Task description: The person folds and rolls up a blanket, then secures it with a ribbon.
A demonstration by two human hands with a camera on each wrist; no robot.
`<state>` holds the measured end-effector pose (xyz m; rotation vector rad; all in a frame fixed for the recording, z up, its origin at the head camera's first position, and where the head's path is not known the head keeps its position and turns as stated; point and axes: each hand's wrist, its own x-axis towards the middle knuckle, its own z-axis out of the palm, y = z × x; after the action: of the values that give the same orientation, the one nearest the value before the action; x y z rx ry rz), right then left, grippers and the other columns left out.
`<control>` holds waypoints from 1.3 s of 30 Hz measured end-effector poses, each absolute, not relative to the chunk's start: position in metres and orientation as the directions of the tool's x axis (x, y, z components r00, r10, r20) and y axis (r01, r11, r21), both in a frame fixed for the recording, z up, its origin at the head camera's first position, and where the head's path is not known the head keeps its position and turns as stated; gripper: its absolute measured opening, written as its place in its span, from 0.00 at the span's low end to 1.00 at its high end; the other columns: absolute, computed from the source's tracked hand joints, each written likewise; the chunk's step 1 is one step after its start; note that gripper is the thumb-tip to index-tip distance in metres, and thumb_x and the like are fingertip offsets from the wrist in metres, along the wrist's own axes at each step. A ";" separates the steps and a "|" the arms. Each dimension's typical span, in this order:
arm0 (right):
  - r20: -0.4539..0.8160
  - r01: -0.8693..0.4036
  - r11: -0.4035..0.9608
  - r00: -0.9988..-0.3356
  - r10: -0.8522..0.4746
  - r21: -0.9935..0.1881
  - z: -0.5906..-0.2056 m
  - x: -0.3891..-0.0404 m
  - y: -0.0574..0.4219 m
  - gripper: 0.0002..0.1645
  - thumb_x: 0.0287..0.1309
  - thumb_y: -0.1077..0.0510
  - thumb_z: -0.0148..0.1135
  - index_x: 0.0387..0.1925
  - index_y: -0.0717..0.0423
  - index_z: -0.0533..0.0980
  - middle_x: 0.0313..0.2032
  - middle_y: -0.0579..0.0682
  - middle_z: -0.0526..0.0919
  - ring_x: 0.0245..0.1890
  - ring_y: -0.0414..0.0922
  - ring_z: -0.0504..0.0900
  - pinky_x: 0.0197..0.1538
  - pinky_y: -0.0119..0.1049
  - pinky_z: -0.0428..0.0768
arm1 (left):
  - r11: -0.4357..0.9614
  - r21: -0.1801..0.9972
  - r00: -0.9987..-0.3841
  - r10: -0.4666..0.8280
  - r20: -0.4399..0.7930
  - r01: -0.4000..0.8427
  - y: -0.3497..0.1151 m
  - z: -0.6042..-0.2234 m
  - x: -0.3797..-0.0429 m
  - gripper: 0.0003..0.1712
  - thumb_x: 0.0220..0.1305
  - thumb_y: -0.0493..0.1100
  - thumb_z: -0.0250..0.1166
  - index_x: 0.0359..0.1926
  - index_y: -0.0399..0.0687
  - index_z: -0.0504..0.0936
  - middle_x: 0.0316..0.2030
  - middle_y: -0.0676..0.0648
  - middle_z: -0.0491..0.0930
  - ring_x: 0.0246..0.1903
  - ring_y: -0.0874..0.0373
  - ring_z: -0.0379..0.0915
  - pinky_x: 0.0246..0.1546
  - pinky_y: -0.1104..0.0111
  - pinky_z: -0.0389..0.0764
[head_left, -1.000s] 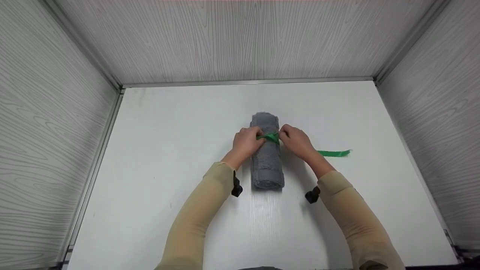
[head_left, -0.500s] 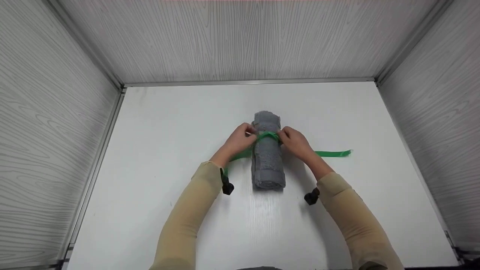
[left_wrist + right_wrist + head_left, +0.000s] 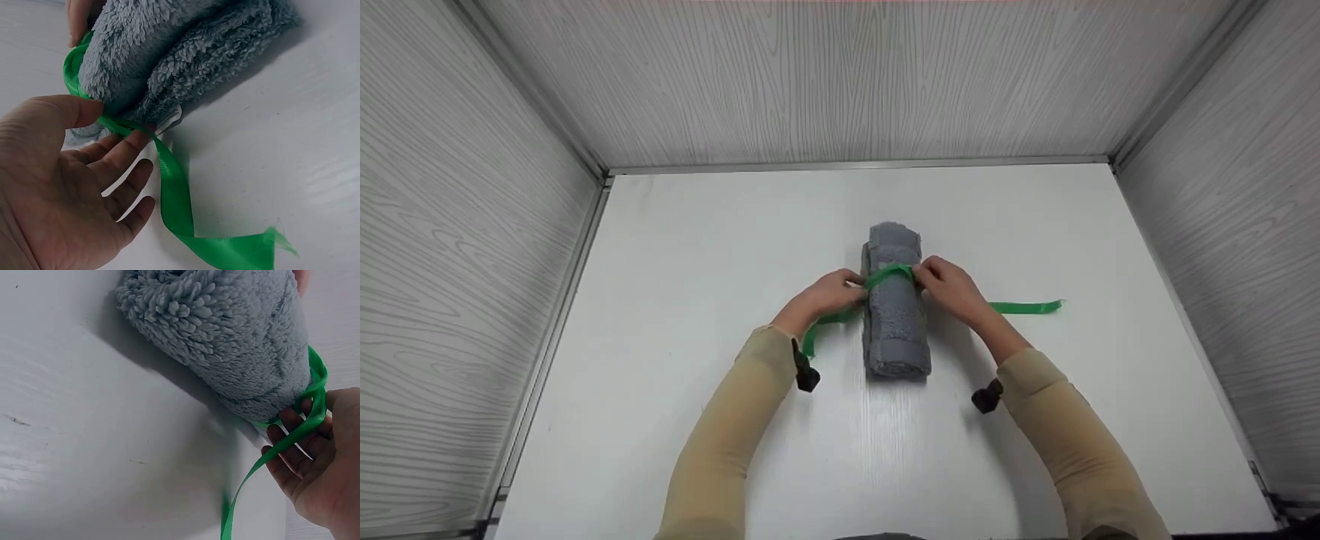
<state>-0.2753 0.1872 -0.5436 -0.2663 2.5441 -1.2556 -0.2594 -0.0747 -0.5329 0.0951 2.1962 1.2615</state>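
Note:
A rolled grey fluffy towel (image 3: 898, 322) lies lengthwise on the white table. Across its upper half runs a green satin ribbon (image 3: 891, 271). At the towel's left side, my left hand (image 3: 826, 295) pinches the ribbon between thumb and forefinger, the other fingers loosely spread. From there a ribbon tail (image 3: 175, 194) trails onto the table, its end frayed. My right hand (image 3: 951, 287), at the towel's right side, holds the ribbon between thumb and curled fingers. In the right wrist view the other tail (image 3: 253, 469) hangs across its fingers. A small white tag (image 3: 170, 119) sticks out near the left fingertips.
Grey wood-grain panels (image 3: 840, 82) wall the white table (image 3: 697, 247) at the back and both sides. The right ribbon end (image 3: 1031, 307) lies flat beyond the right wrist. A black wrist camera (image 3: 808, 376) hangs under the left sleeve, with another (image 3: 986, 397) under the right.
My left hand has moved left and down from the towel's top to its left side, drawing the ribbon across. The left tail has come into view. The right hand stays nearly still.

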 end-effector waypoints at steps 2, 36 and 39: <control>-0.177 -0.039 0.598 -0.938 -0.298 -0.801 -0.544 -0.275 0.187 0.21 0.78 0.41 0.51 0.46 0.55 0.76 0.43 0.52 0.82 0.40 0.49 0.77 0.41 0.44 0.74 | 0.512 0.822 -0.818 0.344 -0.462 -0.249 -0.076 -0.532 -0.259 0.29 0.76 0.50 0.57 0.71 0.41 0.70 0.60 0.39 0.76 0.56 0.47 0.77 0.57 0.55 0.77; -0.148 -0.067 0.649 -0.951 -0.270 -0.758 -0.548 -0.266 0.204 0.19 0.78 0.44 0.53 0.43 0.54 0.80 0.40 0.51 0.85 0.37 0.48 0.77 0.41 0.42 0.74 | 0.536 0.818 -0.863 0.291 -0.413 -0.210 -0.123 -0.524 -0.265 0.12 0.72 0.51 0.65 0.43 0.49 0.84 0.41 0.48 0.80 0.39 0.54 0.70 0.41 0.62 0.73; -0.149 -0.068 0.676 -0.955 -0.258 -0.734 -0.549 -0.267 0.205 0.18 0.78 0.45 0.53 0.43 0.53 0.80 0.39 0.51 0.85 0.36 0.49 0.76 0.40 0.42 0.73 | 0.547 0.811 -0.863 0.287 -0.416 -0.210 -0.128 -0.524 -0.265 0.11 0.72 0.51 0.65 0.43 0.49 0.84 0.41 0.48 0.79 0.39 0.54 0.69 0.41 0.63 0.72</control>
<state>-0.2674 0.2054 -0.5492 -0.2619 2.6500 -1.1463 -0.2649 -0.1278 -0.5238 0.0624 2.2736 1.2875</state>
